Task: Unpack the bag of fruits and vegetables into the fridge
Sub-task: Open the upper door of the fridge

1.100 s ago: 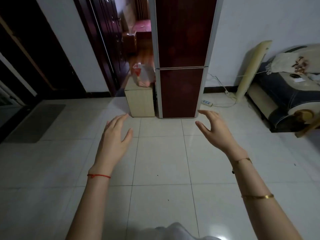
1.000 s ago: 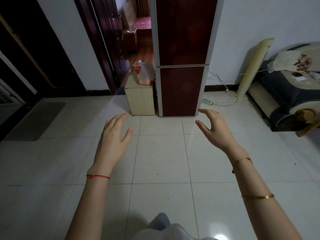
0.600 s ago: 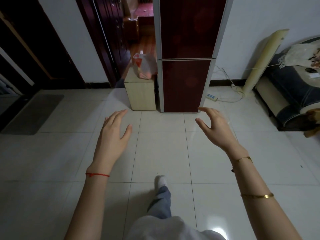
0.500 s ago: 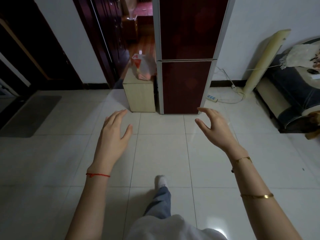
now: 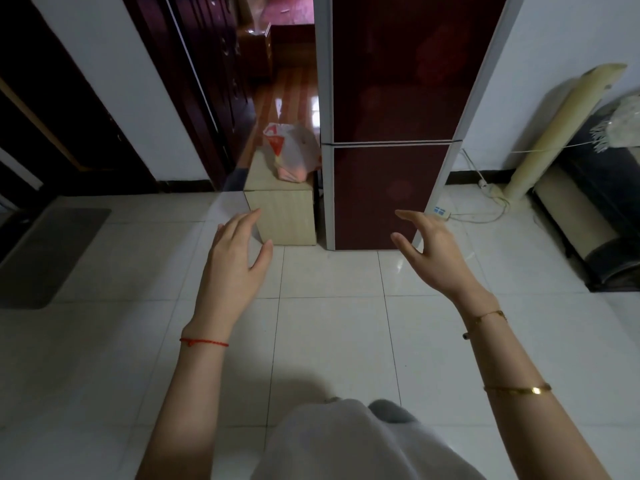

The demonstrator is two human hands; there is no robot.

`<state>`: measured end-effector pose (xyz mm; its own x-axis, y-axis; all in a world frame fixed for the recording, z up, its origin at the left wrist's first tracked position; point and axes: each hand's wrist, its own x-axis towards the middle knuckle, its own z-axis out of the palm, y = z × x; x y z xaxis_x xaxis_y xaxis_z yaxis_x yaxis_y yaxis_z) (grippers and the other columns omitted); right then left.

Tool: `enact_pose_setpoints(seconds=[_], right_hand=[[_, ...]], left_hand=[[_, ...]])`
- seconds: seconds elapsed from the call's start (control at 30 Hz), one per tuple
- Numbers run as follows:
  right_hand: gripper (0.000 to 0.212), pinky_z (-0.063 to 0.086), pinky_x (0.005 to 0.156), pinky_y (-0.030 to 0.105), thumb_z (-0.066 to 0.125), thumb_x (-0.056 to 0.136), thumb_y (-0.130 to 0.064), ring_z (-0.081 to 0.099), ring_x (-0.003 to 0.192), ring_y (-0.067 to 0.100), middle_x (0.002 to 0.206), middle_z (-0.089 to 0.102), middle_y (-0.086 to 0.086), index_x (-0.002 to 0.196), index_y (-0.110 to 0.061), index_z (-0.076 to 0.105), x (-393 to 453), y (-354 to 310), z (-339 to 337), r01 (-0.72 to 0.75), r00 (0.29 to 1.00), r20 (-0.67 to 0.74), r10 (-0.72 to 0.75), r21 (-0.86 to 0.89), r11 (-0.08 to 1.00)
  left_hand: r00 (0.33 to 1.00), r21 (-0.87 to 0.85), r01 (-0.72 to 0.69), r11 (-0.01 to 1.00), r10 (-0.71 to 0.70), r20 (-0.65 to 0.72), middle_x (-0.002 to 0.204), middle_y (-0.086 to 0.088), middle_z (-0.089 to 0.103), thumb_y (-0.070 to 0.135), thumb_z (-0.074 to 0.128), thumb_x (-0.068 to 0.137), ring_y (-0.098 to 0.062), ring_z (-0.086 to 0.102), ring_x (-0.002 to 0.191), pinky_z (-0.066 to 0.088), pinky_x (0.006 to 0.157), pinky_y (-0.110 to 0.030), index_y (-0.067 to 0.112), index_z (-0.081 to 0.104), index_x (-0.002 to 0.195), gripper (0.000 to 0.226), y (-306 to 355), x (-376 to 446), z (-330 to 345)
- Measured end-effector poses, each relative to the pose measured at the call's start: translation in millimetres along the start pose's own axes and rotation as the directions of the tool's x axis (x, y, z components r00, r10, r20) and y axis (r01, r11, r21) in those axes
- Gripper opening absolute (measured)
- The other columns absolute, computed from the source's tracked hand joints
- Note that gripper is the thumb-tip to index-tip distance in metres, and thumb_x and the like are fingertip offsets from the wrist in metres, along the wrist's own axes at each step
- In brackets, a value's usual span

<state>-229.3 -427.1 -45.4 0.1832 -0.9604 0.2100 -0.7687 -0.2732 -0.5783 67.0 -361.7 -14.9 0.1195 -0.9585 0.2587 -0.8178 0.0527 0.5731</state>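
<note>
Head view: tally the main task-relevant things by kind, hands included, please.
Hands, both empty: 2, left hand and right hand
Plastic bags: 1, bag on the cabinet
Fridges, doors closed: 1, fridge
Small wooden cabinets: 1, cabinet
Total: 5

fridge [image 5: 391, 195] and bag [image 5: 292, 152] now nearer; stepping foot gone.

The fridge [image 5: 394, 133] is cut off by the top edge, so only part of its upper door shows. What the plastic bag [image 5: 292, 152] holds is blurred behind the film, perhaps something pinkish at the bottom. The dark sofa [image 5: 602, 202] runs off the right edge, and both forearms leave the frame at the bottom
</note>
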Motion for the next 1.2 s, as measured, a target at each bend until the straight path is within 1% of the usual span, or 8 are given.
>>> enact_pose_setpoints(seconds=[0.3, 0.43, 0.57, 0.67, 0.7, 0.87, 1.0, 1.2], right_hand=[[0.043, 0.031, 0.103, 0.021, 0.056, 0.097, -0.032, 0.047, 0.129, 0.019, 0.134, 0.057, 0.003, 0.136, -0.014, 0.052, 96, 22, 30, -0.008, 1.000, 0.021, 0.008, 0.007, 1.000], [0.044, 0.037, 0.107, 0.031, 0.055, 0.096, -0.033, 0.047, 0.130, 0.021, 0.135, 0.057, 0.003, 0.136, -0.014, 0.052, 143, 35, 40, 0.003, 0.999, 0.046, -0.004, 0.035, 0.999], [0.044, 0.037, 0.109, 0.035, 0.055, 0.097, -0.033, 0.044, 0.131, 0.020, 0.136, 0.055, 0.003, 0.137, -0.015, 0.051, 199, 46, 42, 0.011, 0.998, 0.057, -0.015, 0.064, 0.998], [0.044, 0.035, 0.108, 0.030, 0.056, 0.096, -0.032, 0.045, 0.130, 0.019, 0.135, 0.056, 0.003, 0.137, -0.015, 0.051, 246, 52, 39, 0.026, 0.998, 0.062, -0.031, 0.073, 0.997], [0.043, 0.034, 0.106, 0.027, 0.056, 0.096, -0.031, 0.045, 0.130, 0.019, 0.135, 0.056, 0.003, 0.136, -0.015, 0.051, 262, 53, 38, 0.037, 0.997, 0.060, -0.042, 0.077, 0.996], [0.041, 0.033, 0.103, 0.022, 0.058, 0.096, -0.029, 0.048, 0.127, 0.019, 0.132, 0.058, 0.002, 0.134, -0.014, 0.053, 335, 57, 40, 0.111, 0.992, 0.049, -0.115, 0.085, 0.990], [0.041, 0.035, 0.105, 0.024, 0.057, 0.096, -0.029, 0.048, 0.128, 0.016, 0.133, 0.057, 0.002, 0.135, -0.016, 0.052, 375, 54, 48, 0.147, 0.985, 0.069, -0.156, 0.114, 0.983], [0.043, 0.031, 0.103, 0.019, 0.056, 0.097, -0.030, 0.047, 0.128, 0.014, 0.134, 0.056, 0.001, 0.137, -0.016, 0.051, 428, 50, 73, 0.150, 0.982, 0.097, -0.162, 0.122, 0.981]], left_hand=[[1.000, -0.012, 0.003, 1.000, -0.003, 0.020, 0.146, -0.006, 0.047, 0.023, 0.055, 0.097, -0.025, 0.042, 0.136, 0.035, 0.114, -0.049, 0.015, 0.043, 0.144, 0.049, -25, 102, 25], [1.000, -0.017, 0.018, 1.000, -0.018, 0.020, 0.147, -0.006, 0.046, 0.023, 0.056, 0.097, -0.026, 0.043, 0.136, 0.036, 0.114, -0.050, 0.015, 0.043, 0.144, 0.050, -34, 147, 43], [0.999, -0.013, 0.032, 0.999, -0.032, 0.021, 0.148, -0.004, 0.044, 0.026, 0.054, 0.097, -0.024, 0.041, 0.137, 0.037, 0.113, -0.044, 0.018, 0.041, 0.146, 0.051, -38, 199, 58], [0.999, -0.004, 0.044, 0.999, -0.044, 0.006, 0.148, -0.001, 0.043, 0.027, 0.053, 0.098, -0.020, 0.041, 0.135, 0.036, 0.109, -0.033, 0.020, 0.040, 0.146, 0.051, -39, 240, 67], [0.999, -0.005, 0.043, 0.999, -0.043, 0.001, 0.148, -0.001, 0.044, 0.027, 0.053, 0.097, -0.020, 0.042, 0.134, 0.037, 0.108, -0.032, 0.020, 0.040, 0.146, 0.051, -39, 253, 69], [0.997, 0.001, 0.058, 0.998, -0.058, -0.044, 0.147, -0.004, 0.046, 0.027, 0.052, 0.098, -0.022, 0.042, 0.134, 0.037, 0.111, -0.036, 0.018, 0.041, 0.146, 0.050, -47, 309, 81], [0.996, -0.013, 0.063, 0.998, -0.064, -0.062, 0.145, -0.006, 0.047, 0.028, 0.053, 0.097, -0.022, 0.043, 0.134, 0.039, 0.110, -0.039, 0.017, 0.042, 0.145, 0.051, -55, 342, 86], [0.994, -0.024, 0.063, 0.998, -0.065, -0.086, 0.143, -0.008, 0.050, 0.026, 0.055, 0.096, -0.024, 0.044, 0.134, 0.040, 0.110, -0.039, 0.014, 0.045, 0.143, 0.050, -81, 394, 91]])
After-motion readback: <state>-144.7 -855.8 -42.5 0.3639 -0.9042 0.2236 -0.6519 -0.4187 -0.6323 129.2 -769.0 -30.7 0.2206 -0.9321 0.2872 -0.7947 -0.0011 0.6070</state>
